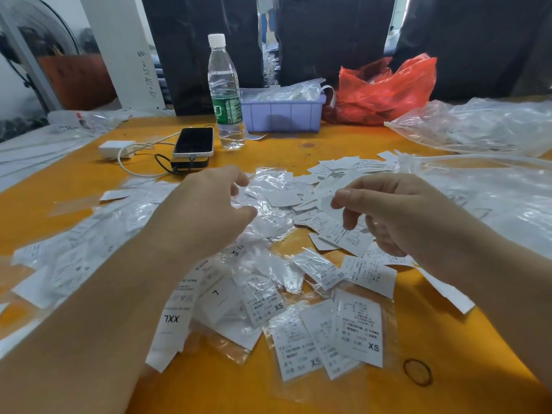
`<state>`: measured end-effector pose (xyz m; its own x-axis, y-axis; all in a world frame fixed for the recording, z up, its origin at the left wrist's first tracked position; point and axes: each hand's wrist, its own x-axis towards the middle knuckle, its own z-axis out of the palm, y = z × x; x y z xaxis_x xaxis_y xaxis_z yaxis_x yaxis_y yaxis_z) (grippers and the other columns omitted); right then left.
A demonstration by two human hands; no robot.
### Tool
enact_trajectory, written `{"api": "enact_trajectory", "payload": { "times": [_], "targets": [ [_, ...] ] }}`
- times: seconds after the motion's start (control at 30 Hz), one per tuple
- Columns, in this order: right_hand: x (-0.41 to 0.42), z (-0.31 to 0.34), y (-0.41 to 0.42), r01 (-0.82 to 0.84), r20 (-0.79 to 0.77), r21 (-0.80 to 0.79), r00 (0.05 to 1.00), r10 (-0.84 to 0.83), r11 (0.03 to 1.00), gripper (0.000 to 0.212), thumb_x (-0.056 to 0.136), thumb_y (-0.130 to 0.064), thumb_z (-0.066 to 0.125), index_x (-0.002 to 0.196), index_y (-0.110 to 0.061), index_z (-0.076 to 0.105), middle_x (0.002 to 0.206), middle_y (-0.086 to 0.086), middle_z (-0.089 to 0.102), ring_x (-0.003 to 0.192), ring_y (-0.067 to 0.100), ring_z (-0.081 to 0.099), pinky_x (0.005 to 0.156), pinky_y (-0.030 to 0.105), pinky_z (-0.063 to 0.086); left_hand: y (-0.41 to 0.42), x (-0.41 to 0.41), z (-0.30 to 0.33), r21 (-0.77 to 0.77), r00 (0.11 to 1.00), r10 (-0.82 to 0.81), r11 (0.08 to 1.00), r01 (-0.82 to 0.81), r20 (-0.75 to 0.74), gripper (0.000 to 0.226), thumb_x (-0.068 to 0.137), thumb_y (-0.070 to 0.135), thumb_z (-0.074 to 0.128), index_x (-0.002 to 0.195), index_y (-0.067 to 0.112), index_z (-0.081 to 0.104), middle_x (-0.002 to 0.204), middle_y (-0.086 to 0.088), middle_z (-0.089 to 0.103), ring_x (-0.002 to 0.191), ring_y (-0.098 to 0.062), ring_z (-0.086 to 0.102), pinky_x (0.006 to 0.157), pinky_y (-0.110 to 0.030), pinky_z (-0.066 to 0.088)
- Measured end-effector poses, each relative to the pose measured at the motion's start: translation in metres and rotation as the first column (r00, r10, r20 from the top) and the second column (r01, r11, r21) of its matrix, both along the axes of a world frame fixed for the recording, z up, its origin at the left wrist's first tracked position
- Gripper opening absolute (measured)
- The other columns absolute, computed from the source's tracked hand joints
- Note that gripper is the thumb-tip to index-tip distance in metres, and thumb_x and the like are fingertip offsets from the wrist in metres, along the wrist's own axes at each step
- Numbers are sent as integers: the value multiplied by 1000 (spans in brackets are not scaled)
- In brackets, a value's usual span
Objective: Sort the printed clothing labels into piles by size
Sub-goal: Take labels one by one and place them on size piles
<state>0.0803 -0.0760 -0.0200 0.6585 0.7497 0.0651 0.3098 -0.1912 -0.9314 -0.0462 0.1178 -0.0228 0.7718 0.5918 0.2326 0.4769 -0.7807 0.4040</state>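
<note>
White labels (301, 201) are lying mixed all over the bench (268, 150), so most sorting is waiting. Left hand (209, 210) is reaching, fingers loosely curled; right hand (388, 210) is pinching one label (327, 201).

The table (74, 180) has a smooth orange top with a soft shine, maybe painted wood. The labels (358, 327) are white matt paper with black print, and many of them lie inside thin clear plastic sleeves (268, 180) that are glossy and wrinkled. The water bottle (225, 91) is clear plastic with a white cap and a green wrap. The small bin (282, 115) is matt lilac plastic. The red bag (385, 88) is thin, crumpled, shiny film. The phone (194, 141) has a glossy black screen. A dark rubber band (417, 372) lies on the table.
</note>
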Motion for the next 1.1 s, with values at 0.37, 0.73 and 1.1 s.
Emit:
{"api": "enact_trajectory", "payload": {
  "times": [0.37,0.73,1.1],
  "targets": [
    [-11,-8,9,-215,-544,261,772,327,941,56,79,-59,46,104,-10,54,71,1,55,60,13,47,60,27,38,-73,9,-10,1,835,-502,857,515,225,17,86,37,67,103,34,64,90,16,56,86,2,50,73,-13,41],
    [-2,-8,4,-133,-347,152,920,179,979,21,68,-5,74,89,-7,71,78,12,68,62,18,63,54,26,54,-46,7,-8,-156,883,-335,903,400,328,6,88,28,67,93,31,67,67,15,59,60,-3,53,54,-12,40],
    [-9,-8,3,-79,105,124,992,66,989,33,77,-43,67,63,-12,66,55,3,62,45,12,50,44,18,41,-51,8,-9,-171,896,-365,895,413,252,15,86,40,65,75,32,60,76,16,59,71,-1,56,58,-13,43]
  ]
}}
